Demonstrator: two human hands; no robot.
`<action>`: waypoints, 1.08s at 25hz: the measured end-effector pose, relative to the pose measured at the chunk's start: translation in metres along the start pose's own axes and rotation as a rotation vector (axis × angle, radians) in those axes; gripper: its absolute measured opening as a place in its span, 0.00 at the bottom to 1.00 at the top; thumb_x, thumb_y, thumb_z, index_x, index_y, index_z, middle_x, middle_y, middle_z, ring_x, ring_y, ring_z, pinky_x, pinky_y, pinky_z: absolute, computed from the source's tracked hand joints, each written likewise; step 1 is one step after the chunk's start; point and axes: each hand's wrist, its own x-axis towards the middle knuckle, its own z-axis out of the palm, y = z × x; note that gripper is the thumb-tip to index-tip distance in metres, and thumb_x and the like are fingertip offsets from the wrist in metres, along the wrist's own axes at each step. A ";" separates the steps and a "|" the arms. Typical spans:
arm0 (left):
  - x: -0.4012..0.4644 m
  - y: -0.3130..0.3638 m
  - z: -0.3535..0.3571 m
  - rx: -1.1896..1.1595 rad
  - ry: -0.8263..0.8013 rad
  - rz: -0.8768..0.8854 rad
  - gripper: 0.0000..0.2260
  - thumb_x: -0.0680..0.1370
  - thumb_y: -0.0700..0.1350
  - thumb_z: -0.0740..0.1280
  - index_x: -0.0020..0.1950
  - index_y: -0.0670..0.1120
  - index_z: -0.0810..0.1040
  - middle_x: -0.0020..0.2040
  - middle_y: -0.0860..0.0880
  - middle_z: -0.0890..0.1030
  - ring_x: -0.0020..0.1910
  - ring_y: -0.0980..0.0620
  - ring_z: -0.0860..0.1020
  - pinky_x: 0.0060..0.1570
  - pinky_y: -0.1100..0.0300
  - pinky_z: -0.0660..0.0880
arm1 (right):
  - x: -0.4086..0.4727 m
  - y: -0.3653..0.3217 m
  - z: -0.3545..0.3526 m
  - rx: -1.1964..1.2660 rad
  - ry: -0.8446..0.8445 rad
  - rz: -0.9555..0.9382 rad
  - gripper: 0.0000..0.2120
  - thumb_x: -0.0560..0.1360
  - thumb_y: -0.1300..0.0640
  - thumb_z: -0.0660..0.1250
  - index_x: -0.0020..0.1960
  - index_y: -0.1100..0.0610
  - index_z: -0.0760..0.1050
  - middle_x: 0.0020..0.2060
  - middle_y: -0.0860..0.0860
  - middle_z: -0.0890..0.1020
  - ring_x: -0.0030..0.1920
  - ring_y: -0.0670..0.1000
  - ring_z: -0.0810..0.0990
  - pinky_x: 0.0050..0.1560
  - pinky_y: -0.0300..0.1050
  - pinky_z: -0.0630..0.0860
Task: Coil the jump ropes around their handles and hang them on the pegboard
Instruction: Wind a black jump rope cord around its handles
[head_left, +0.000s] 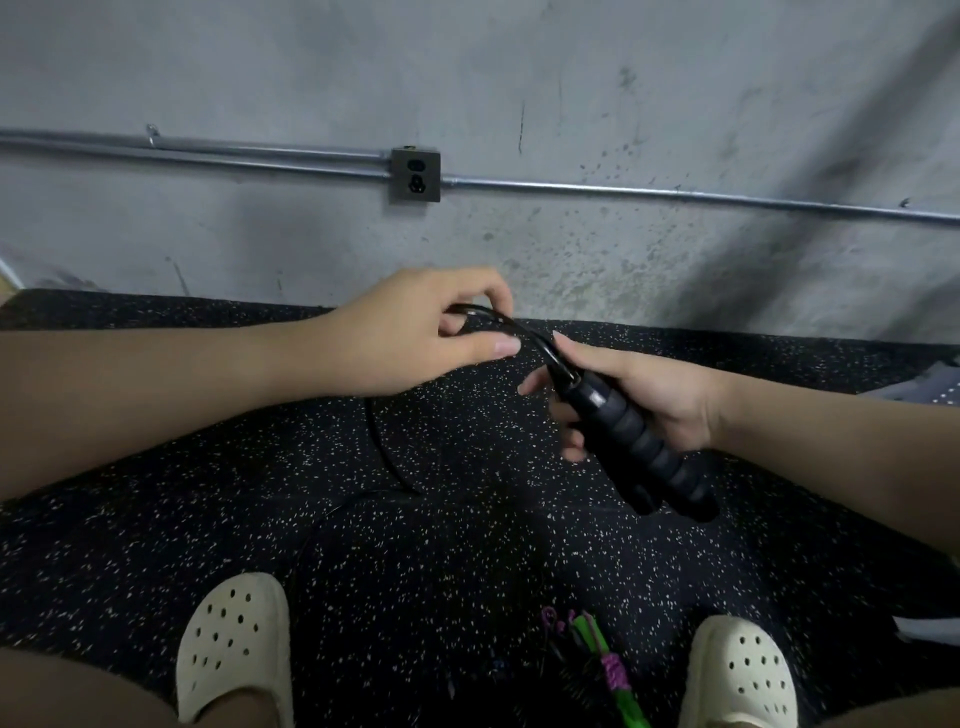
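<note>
My right hand (639, 395) grips the black ribbed handles (644, 447) of a jump rope, held side by side and pointing down to the right. The black rope (524, 335) leaves the handles' top end and arches left into my left hand (421, 332), which pinches it between thumb and fingers. More of the rope (384, 452) hangs down and trails onto the speckled floor. A second jump rope, green and purple (602, 654), lies on the floor between my feet. No pegboard is in view.
Black speckled rubber flooring (208, 519) runs to a grey concrete wall (571, 78) with a metal conduit (675, 195) and an outlet box (415, 174). My feet wear cream clogs (234, 639) at the bottom. Something grey lies at the right edge (930, 387).
</note>
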 end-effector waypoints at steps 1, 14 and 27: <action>-0.001 0.002 0.000 0.064 0.004 0.075 0.10 0.81 0.60 0.65 0.55 0.57 0.80 0.45 0.53 0.85 0.44 0.51 0.84 0.52 0.43 0.81 | -0.001 0.001 -0.001 -0.003 -0.029 0.031 0.32 0.77 0.32 0.61 0.62 0.59 0.78 0.37 0.53 0.78 0.35 0.52 0.78 0.41 0.49 0.79; 0.008 -0.006 -0.004 -0.092 0.178 -0.346 0.19 0.79 0.43 0.67 0.30 0.44 0.65 0.26 0.49 0.60 0.31 0.49 0.61 0.31 0.58 0.62 | -0.006 0.006 -0.002 -0.023 -0.459 0.124 0.44 0.71 0.45 0.77 0.80 0.56 0.61 0.67 0.64 0.74 0.53 0.58 0.80 0.55 0.53 0.79; -0.009 -0.025 -0.003 0.210 -0.124 0.055 0.21 0.79 0.49 0.70 0.70 0.58 0.67 0.46 0.55 0.78 0.44 0.62 0.77 0.42 0.59 0.74 | -0.013 -0.009 -0.014 -0.004 -0.449 0.171 0.24 0.73 0.63 0.65 0.69 0.60 0.70 0.46 0.58 0.73 0.42 0.55 0.76 0.51 0.55 0.78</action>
